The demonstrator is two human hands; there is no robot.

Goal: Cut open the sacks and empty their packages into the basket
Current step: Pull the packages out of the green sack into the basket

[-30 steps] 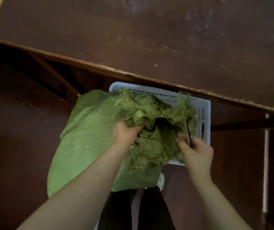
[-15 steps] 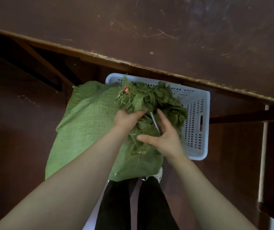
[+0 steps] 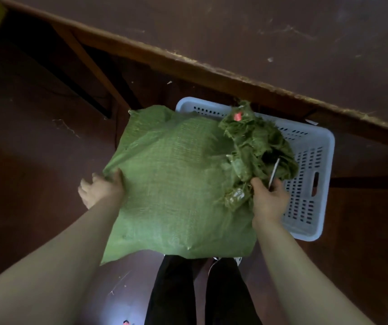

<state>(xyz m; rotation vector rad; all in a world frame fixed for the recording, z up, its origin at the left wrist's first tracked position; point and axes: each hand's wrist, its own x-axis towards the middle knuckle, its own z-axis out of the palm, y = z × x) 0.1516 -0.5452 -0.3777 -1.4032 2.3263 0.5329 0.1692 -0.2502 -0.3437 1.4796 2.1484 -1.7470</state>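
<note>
So the green sack (image 3: 176, 184) is sitting on the floor in front of my legs, with its frayed, cut-open mouth (image 3: 254, 146) flopped over the white basket (image 3: 315, 160), which is tucked half under the near edge of the tabletop (image 3: 282, 43). My right hand (image 3: 268, 200) has its fingers curled tight round a thin blade (image 3: 274, 172), right up against the ragged mouth. My left hand (image 3: 101, 191) is at the sack's left edge with the thumb on the fabric, but it's too blurry to tell if it's actually gripping.
</note>
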